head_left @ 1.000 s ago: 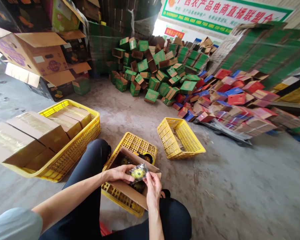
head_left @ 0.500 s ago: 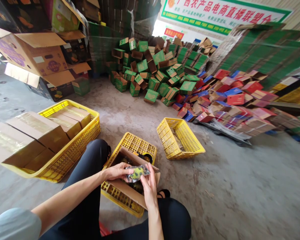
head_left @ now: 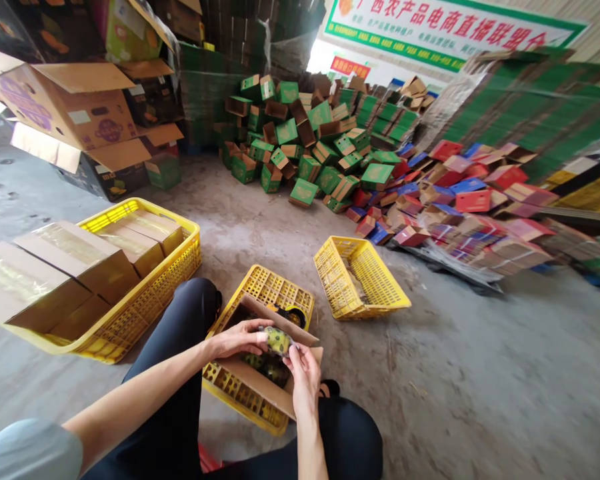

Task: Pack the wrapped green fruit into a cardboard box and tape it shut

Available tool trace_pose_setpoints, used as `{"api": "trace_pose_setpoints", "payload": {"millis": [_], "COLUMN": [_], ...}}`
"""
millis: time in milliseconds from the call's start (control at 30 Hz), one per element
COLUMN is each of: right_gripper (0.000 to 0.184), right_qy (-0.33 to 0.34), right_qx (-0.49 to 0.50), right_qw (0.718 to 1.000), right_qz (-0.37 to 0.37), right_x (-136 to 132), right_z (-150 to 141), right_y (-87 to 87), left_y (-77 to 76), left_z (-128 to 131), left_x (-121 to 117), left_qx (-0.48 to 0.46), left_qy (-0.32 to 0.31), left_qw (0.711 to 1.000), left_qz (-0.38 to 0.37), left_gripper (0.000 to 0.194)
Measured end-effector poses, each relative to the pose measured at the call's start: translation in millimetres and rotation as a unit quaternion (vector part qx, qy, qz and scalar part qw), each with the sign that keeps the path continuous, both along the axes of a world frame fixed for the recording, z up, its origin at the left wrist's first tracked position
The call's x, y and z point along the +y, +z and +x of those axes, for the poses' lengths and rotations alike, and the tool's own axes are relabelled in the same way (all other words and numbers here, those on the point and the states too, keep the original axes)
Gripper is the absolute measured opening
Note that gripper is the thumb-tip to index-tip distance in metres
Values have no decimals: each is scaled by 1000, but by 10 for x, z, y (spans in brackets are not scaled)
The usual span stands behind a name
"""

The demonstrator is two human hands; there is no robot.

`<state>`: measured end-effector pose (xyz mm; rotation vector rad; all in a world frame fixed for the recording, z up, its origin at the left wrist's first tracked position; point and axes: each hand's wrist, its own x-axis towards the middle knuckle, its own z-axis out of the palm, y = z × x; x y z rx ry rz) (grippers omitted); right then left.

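My left hand point(head_left: 243, 339) and my right hand point(head_left: 304, 375) are both closed on a yellow-green fruit in a clear, dark-spotted plastic bag point(head_left: 279, 341). My left fingers grip its left end, and my right fingertips pinch the bag at its right end. Under my hands an open cardboard box point(head_left: 260, 383) rests on a yellow plastic crate point(head_left: 254, 280). More green fruit point(head_left: 270, 368) lies inside the box, partly hidden by my hands. Beside the box's far side, on the crate, is a black-and-yellow tape dispenser point(head_left: 294, 316).
A large yellow crate point(head_left: 194, 250) with several taped cartons point(head_left: 80, 250) stands at my left. An empty-looking yellow crate point(head_left: 325, 277) sits on the floor ahead right. Behind lie heaps of green boxes point(head_left: 304, 191) and red-and-blue boxes point(head_left: 473, 200); big cartons point(head_left: 85, 110) stack at the far left.
The bagged fruit has turned and tilted between my hands. My right fingers, spread along its side before, now pinch the bag's right end lower down.
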<state>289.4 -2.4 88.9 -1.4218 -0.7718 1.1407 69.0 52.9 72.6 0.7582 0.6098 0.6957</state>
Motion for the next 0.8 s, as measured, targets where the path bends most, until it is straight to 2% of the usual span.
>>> {"api": "trace_pose_setpoints", "payload": {"millis": [100, 233, 367, 567, 700, 800], "right_gripper": [44, 44, 46, 42, 43, 44], "right_qy": [0, 5, 20, 93, 83, 78], "right_qx": [4, 16, 46, 42, 16, 38], "right_qw": [1000, 1000, 998, 995, 996, 996], "right_qz": [-8, -25, -26, -8, -5, -10], "right_x": [3, 3, 7, -5, -17, -21], "right_z": [15, 12, 0, 27, 12, -17], "right_y": [-13, -11, 2, 14, 29, 40], "left_y": [-40, -73, -48, -4, -33, -59], "left_z": [17, 36, 23, -2, 16, 33], "left_x": [10, 35, 44, 44, 44, 42], "left_qx": [37, 61, 70, 92, 95, 92], "left_qy": [2, 28, 40, 59, 44, 31], "left_qw": [999, 993, 993, 990, 992, 993], "left_qz": [39, 96, 89, 87, 70, 65], "left_gripper": [78, 66, 67, 56, 61, 62]}}
